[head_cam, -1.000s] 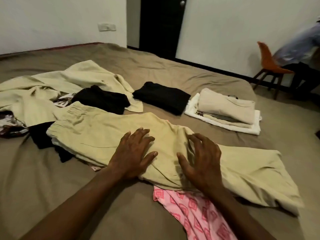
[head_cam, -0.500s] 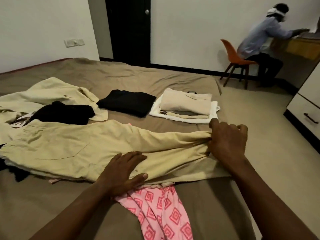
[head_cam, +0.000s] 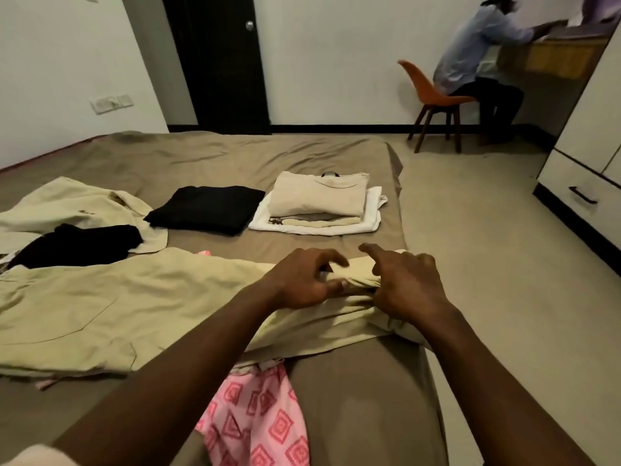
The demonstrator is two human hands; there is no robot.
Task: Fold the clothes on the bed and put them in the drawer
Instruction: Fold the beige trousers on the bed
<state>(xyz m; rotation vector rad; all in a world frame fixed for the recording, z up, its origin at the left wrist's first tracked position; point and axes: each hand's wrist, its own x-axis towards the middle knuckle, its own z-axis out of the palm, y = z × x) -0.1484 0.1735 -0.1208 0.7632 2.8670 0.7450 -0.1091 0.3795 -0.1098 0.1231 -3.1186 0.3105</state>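
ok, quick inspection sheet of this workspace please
Surface: bed, brown sheet, wrinkled.
Job's things: khaki trousers spread out, one end bunched; folded black garment; folded stack, beige on white; pink cloth partly under trousers; cream garment and crumpled black garment unfolded, far left; drawer shut.
Clutter: nothing seen.
Hands: left hand and right hand both grip the trousers' bunched end.
Cables: nothing seen.
Surroundings: person seated on orange chair; dark door.

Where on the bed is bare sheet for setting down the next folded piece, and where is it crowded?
Bare: the far strip of the bed beyond the folded black pile and the beige-and-white stack; the near corner right of the pink patterned cloth, nearer than the khaki trousers. Crowded: the left side, where the cream shirt and a loose black garment overlap.
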